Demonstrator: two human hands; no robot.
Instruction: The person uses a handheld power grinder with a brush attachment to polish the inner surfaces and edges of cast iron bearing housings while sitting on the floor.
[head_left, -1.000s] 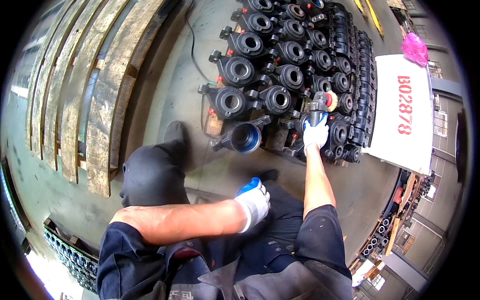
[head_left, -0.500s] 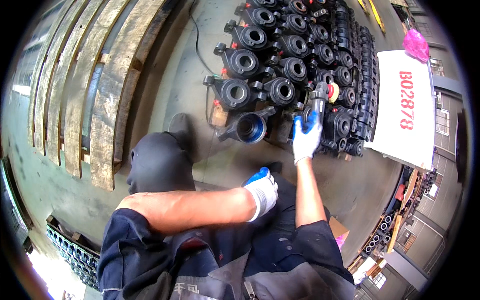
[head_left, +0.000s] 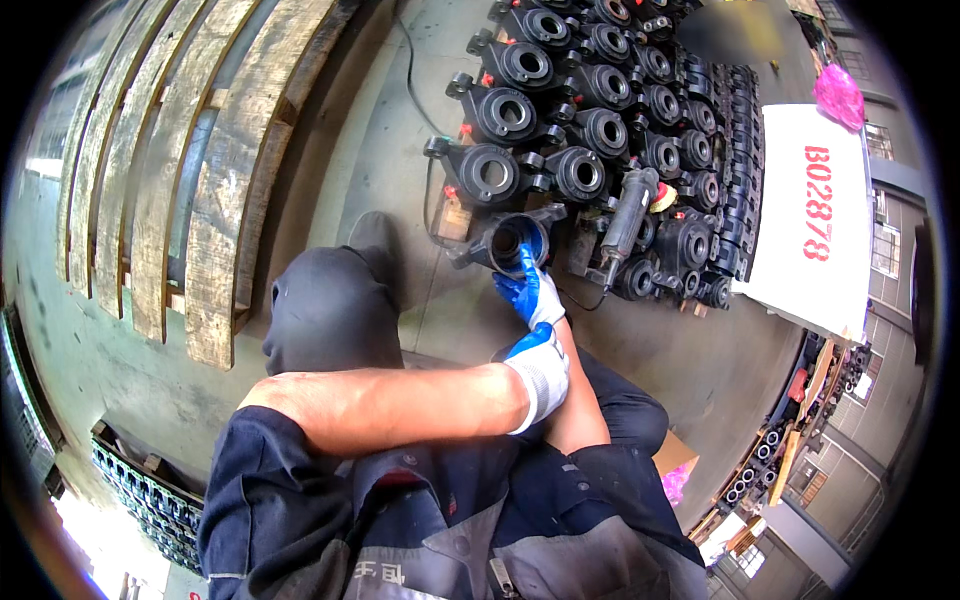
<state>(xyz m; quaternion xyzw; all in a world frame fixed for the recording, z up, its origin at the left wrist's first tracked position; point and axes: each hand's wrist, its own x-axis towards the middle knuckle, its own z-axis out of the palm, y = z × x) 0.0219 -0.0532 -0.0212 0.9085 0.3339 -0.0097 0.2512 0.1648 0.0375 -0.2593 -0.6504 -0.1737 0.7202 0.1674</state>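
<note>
A black cast housing (head_left: pixel 518 242) with a wide round bore sits at the near edge of the stacked castings. My right hand (head_left: pixel 530 290), in a white glove with blue coating, reaches to this bore; its fingers are stretched out, the foremost at the bore's rim. Close against my right wrist is my left hand (head_left: pixel 542 372), gloved alike and closed; whatever it may hold is hidden. A grey hand-held power tool (head_left: pixel 630 215) with a yellowish disc lies on the castings to the right, its cord trailing down, untouched by either hand.
Rows of black castings (head_left: pixel 585 172) fill the area ahead. A wooden pallet (head_left: pixel 225 190) stands at left. To the right is a white panel (head_left: pixel 815 220) with red marking and a pink plastic bag (head_left: pixel 838 97) on top. A dark cable (head_left: pixel 412 80) runs along the floor.
My right hand has let go of the power tool and moved left to the housing's bore. The tool now rests on the castings. My left hand has shifted slightly right, against the right wrist.
</note>
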